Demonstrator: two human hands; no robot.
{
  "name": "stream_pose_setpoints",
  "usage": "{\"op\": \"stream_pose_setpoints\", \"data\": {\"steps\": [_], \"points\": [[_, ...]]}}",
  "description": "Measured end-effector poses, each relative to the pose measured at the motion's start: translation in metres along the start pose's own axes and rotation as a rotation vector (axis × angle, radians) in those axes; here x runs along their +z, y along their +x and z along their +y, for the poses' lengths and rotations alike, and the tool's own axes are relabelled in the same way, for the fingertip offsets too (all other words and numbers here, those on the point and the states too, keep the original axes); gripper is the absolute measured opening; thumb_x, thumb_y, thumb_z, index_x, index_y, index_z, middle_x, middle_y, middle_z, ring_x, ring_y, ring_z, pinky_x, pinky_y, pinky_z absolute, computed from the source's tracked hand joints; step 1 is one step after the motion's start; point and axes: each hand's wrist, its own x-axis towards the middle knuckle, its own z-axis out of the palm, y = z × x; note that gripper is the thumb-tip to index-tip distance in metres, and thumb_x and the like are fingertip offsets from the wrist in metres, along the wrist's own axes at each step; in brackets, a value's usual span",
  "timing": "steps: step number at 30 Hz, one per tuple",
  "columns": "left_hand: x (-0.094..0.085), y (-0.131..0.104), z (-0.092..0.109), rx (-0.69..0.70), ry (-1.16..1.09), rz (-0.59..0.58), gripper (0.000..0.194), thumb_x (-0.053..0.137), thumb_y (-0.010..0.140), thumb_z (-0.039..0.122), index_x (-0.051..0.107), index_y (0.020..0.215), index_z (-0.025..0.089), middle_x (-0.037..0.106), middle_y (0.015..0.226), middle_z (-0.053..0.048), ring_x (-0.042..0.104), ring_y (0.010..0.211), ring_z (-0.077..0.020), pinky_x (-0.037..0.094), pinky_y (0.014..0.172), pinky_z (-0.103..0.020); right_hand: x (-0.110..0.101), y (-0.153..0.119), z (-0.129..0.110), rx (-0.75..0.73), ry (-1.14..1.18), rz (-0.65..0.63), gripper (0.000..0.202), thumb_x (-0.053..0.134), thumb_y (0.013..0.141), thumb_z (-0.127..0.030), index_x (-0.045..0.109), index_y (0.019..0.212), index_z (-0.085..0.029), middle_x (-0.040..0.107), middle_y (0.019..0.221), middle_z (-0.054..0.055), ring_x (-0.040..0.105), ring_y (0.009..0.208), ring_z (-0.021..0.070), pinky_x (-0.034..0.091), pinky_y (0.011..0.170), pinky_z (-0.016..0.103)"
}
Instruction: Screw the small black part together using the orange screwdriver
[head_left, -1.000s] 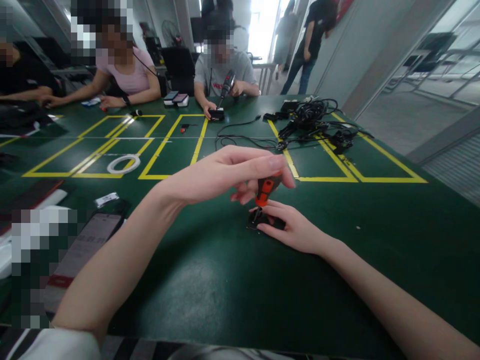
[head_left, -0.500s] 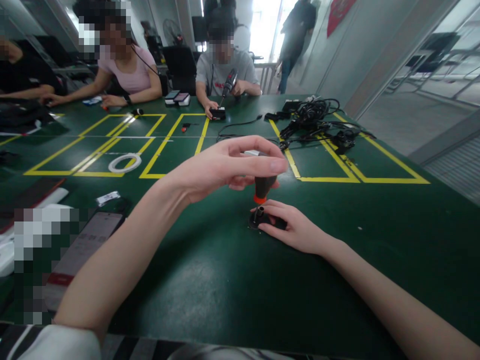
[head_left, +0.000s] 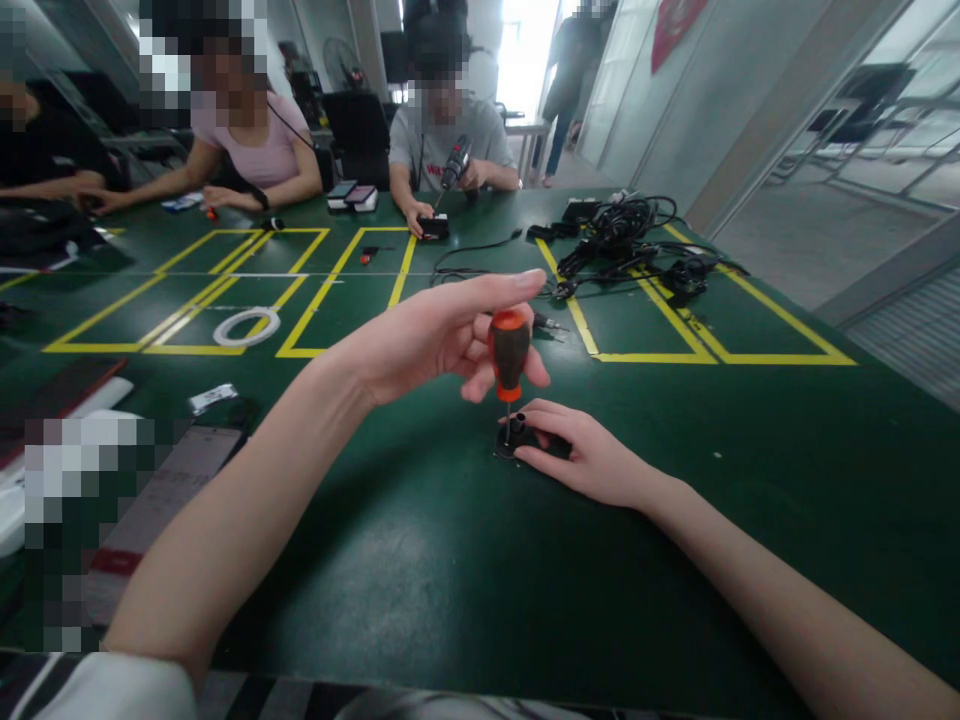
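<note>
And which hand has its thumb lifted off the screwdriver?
The left hand, the higher one: its thumb sticks out above the screwdriver. The right hand has its thumb low, beside the black part on the table.

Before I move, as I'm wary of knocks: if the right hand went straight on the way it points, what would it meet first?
Probably the small black tube on the round black piece at the right hand; the screwdriver shaft is close too, and exact depth is unclear.
</note>
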Motion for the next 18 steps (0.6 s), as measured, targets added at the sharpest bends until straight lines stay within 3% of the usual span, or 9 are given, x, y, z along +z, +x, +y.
{"op": "stream_pose_setpoints", "data": {"steps": [6, 11, 14, 18], "points": [[-0.0029, -0.0003, -0.0015, -0.042, -0.125, -0.086, 0.029, 0.06, 0.095, 0.042, 0.063, 0.099, 0.013, 0.072, 0.09, -0.005, 0.06, 0.054, -0.0091, 0.046, 0.046, -0.019, -0.0001, -0.0005, 0.0008, 0.014, 0.013, -0.011, 0.018, 0.059, 0.104, -0.034, 0.067, 0.106, -0.018, 0.066, 0.102, 0.008, 0.057, 0.074, 0.016, 0.048, 0.068, 0.028], [-0.0006, -0.0015, 0.0008, -0.046, -0.089, -0.06, 0.022, 0.066, 0.093, 0.034, 0.063, 0.102, 0.014, 0.068, 0.089, -0.002, 0.054, 0.053, -0.0049, 0.038, 0.043, -0.016, 0.0011, -0.0008, 0.0021, 0.005, 0.017, 0.002, 0.019, 0.06, 0.104, -0.033, 0.068, 0.11, -0.017, 0.067, 0.105, 0.009, 0.059, 0.074, 0.0161, 0.049, 0.068, 0.029], [0.0005, -0.0019, 0.0019, -0.06, -0.046, -0.047, 0.027, 0.073, 0.089, 0.036, 0.067, 0.103, 0.014, 0.069, 0.087, -0.002, 0.052, 0.054, -0.0045, 0.034, 0.042, -0.015, 0.0013, -0.0005, 0.0018, -0.003, 0.014, 0.012, 0.02, 0.059, 0.104, -0.033, 0.069, 0.111, -0.016, 0.068, 0.106, 0.009, 0.059, 0.074, 0.0165, 0.05, 0.068, 0.029], [-0.0001, -0.0011, 0.0004, -0.05, -0.032, -0.039, 0.034, 0.08, 0.084, 0.042, 0.064, 0.099, 0.016, 0.074, 0.1, -0.006, 0.063, 0.061, -0.0075, 0.042, 0.048, -0.017, 0.0, 0.0001, -0.0001, 0.004, 0.012, 0.0, 0.019, 0.059, 0.104, -0.033, 0.068, 0.107, -0.017, 0.065, 0.1, 0.007, 0.059, 0.075, 0.0172, 0.05, 0.068, 0.03]]}}
